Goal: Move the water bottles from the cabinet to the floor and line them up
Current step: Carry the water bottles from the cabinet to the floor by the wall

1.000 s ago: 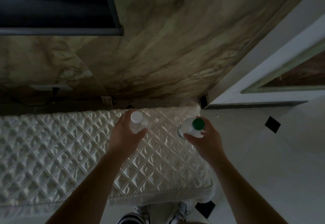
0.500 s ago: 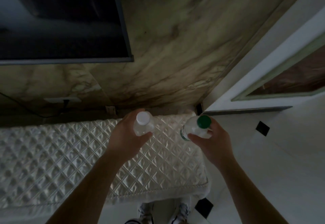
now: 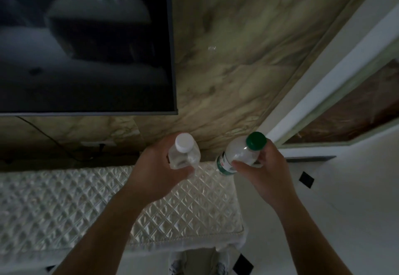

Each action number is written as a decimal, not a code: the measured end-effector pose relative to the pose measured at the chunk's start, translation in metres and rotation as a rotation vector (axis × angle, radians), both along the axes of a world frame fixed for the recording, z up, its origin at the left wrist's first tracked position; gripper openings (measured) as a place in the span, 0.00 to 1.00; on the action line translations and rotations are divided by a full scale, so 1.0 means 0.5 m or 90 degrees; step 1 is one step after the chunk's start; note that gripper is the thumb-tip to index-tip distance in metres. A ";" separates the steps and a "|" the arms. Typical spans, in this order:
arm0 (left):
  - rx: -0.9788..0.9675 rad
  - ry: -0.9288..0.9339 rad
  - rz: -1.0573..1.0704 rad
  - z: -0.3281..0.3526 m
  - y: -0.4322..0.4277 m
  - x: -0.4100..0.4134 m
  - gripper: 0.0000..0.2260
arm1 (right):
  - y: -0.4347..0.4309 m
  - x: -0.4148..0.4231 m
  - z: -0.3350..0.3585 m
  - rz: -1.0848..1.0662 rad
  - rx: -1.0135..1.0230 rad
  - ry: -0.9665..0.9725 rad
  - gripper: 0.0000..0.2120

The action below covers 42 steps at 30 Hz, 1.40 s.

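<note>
My left hand (image 3: 157,173) grips a clear water bottle with a white cap (image 3: 184,152), held upright above the cabinet top. My right hand (image 3: 266,173) grips a second clear bottle with a green cap and a green label (image 3: 239,155), tilted a little to the right, over the cabinet's right end. The cabinet top is covered by a white quilted cloth (image 3: 64,205). The two bottles are apart, side by side. The white tiled floor (image 3: 334,210) lies to the right of the cabinet.
A dark television screen (image 3: 86,43) hangs on the marble wall (image 3: 237,48) above the cabinet, with a cable and a socket below it. A white door frame (image 3: 323,76) stands at the right. Black diamond tiles dot the floor. My shoes (image 3: 194,268) show at the bottom.
Both hands have lifted the bottles higher off the cabinet top. The view has tilted up, so more of the television shows.
</note>
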<state>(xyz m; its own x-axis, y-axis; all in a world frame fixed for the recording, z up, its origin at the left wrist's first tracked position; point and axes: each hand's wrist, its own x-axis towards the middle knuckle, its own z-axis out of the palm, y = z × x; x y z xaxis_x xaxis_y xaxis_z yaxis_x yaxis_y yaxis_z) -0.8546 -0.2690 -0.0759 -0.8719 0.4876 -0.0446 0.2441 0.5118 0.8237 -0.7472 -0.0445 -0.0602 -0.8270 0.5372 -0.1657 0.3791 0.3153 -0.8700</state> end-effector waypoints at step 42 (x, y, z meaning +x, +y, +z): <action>0.039 0.129 0.572 0.297 -0.280 0.488 0.32 | -0.255 0.111 0.323 0.623 -0.054 0.152 0.21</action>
